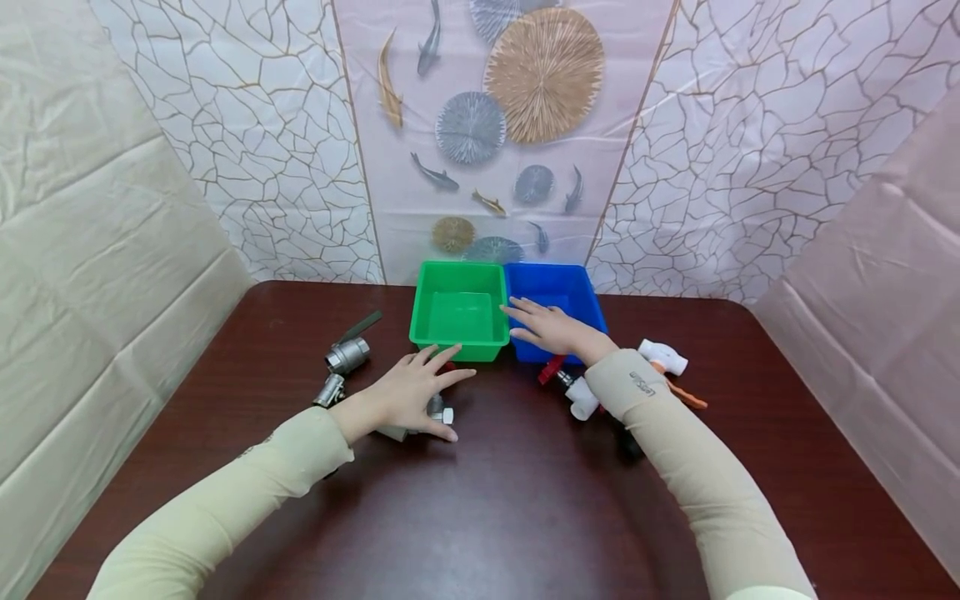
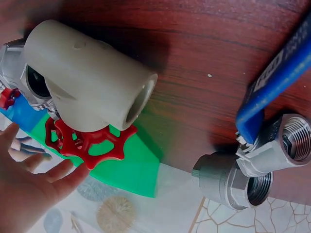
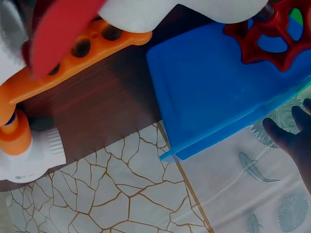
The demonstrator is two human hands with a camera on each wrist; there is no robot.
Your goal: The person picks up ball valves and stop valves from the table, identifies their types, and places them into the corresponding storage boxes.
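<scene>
My left hand, fingers spread, hovers over several valves and holds nothing. In the left wrist view, its fingertips overlap the red handwheel of a beige plastic valve. Partly hidden behind that valve is a metal valve. My right hand reaches over the blue bin with straight fingers and nothing in its grasp. Below its wrist lies a white valve with a red handwheel; the sleeve covers part of it. The green bin stands between the hands.
Left of my left hand lie a metal ball valve with a dark lever and another metal valve with a blue lever. At the right is a white valve with an orange handle. A patterned cloth wall backs the table.
</scene>
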